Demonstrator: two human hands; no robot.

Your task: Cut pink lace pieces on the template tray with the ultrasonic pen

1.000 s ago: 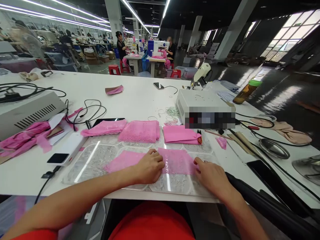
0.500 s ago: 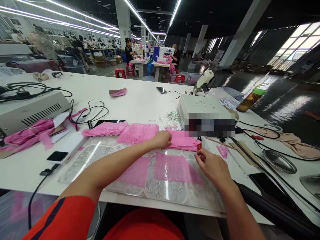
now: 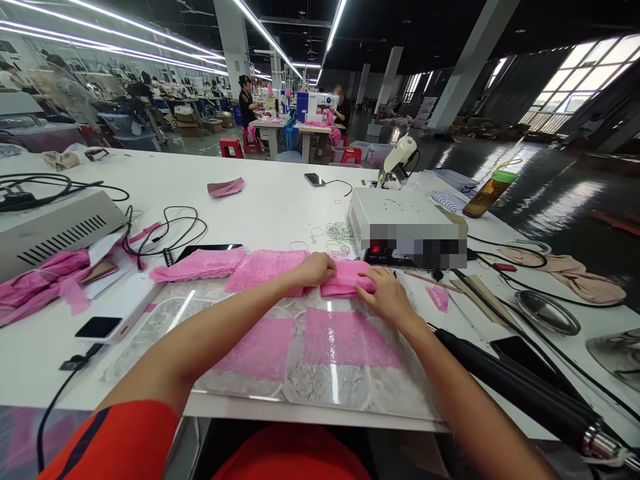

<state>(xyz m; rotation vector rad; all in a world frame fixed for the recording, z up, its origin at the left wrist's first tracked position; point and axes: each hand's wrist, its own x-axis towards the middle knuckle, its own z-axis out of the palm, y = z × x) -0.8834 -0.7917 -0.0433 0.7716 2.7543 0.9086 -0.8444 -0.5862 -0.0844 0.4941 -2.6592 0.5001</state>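
Note:
My left hand [image 3: 317, 269] is closed at the left end of a small stack of folded pink fabric [image 3: 345, 277]. At its right end my right hand [image 3: 387, 293] grips the edge, with the thumb below and the fingers on top. To the left lie a pile of pink lace pieces [image 3: 267, 263] and a longer pink lace bundle [image 3: 197, 264]. Flat pink pieces [image 3: 333, 337] show on or under the shiny clear mat [image 3: 327, 393] in front of me. My left forearm crosses over part of the mat.
Behind the stack stands a white control box [image 3: 395, 210]; another grey box [image 3: 55, 230] is at the left. A black-handled tool [image 3: 505, 373] lies at the right, near cables and a metal dish [image 3: 547, 312]. A drink bottle [image 3: 491, 195] and a phone [image 3: 315, 179] are farther back.
My right hand has moved left from beside the stack's right end onto it. The stack now looks shorter, its right part folded in. The whole view has shifted slightly.

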